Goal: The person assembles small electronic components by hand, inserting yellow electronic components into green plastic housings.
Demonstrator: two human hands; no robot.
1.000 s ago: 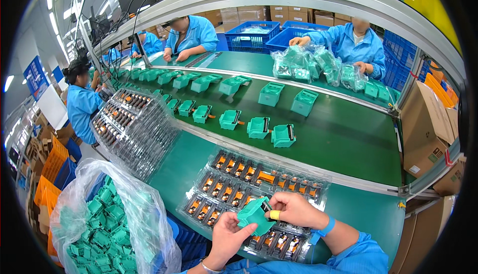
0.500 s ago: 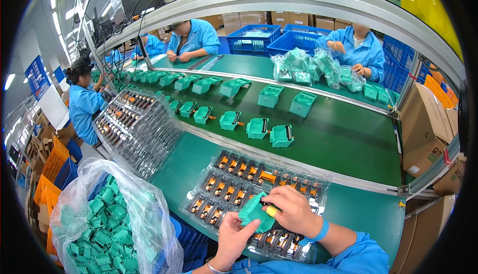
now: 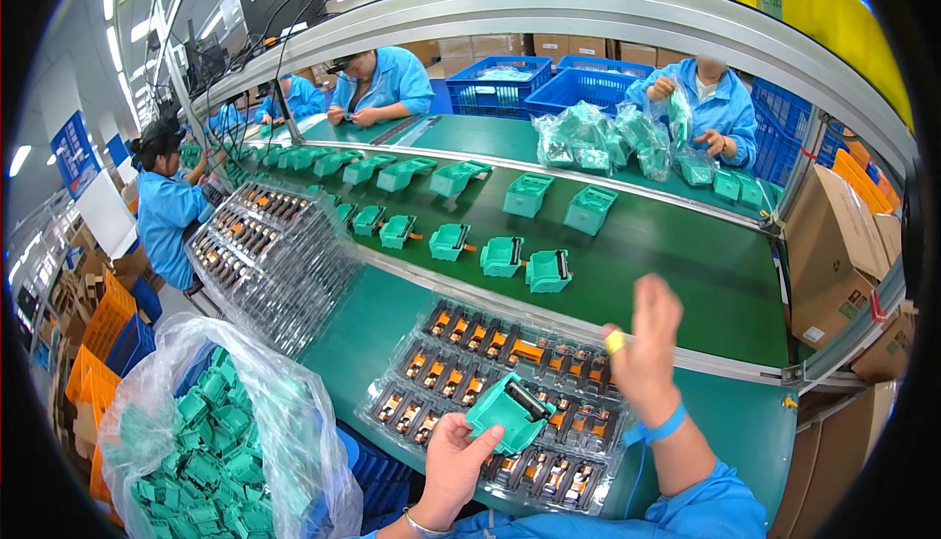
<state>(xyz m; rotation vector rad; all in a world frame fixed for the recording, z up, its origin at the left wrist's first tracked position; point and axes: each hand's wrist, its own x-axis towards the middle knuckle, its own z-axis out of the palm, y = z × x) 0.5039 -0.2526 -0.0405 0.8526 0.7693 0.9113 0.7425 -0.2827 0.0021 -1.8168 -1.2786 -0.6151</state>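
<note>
In my left hand (image 3: 453,468) is a green plastic housing (image 3: 502,419), pinched at its near left edge between thumb and fingers. A black bar-shaped part (image 3: 529,402) lies across the housing's far right side. My right hand (image 3: 647,353), blurred, is raised with its fingers stretched out and nothing visible in it. It wears a yellow finger cover (image 3: 615,341) and a blue wrist strap (image 3: 667,423) with a thin cord. Beneath both hands lies a clear plastic tray (image 3: 610,470) with rows of black, orange and copper-coloured parts (image 3: 451,382).
Two rows of green housings (image 3: 547,272) stand on the green conveyor belt (image 3: 676,284) beyond a metal rail. Stacked clear trays (image 3: 304,289) stand left, behind a plastic bag (image 3: 309,402) of green housings. A co-worker (image 3: 706,113) across the belt handles bagged parts; cartons (image 3: 833,245) stand right.
My right hand has let go of the green housing and moved up and right toward the belt. My left hand still holds the housing, whose black part now shows.
</note>
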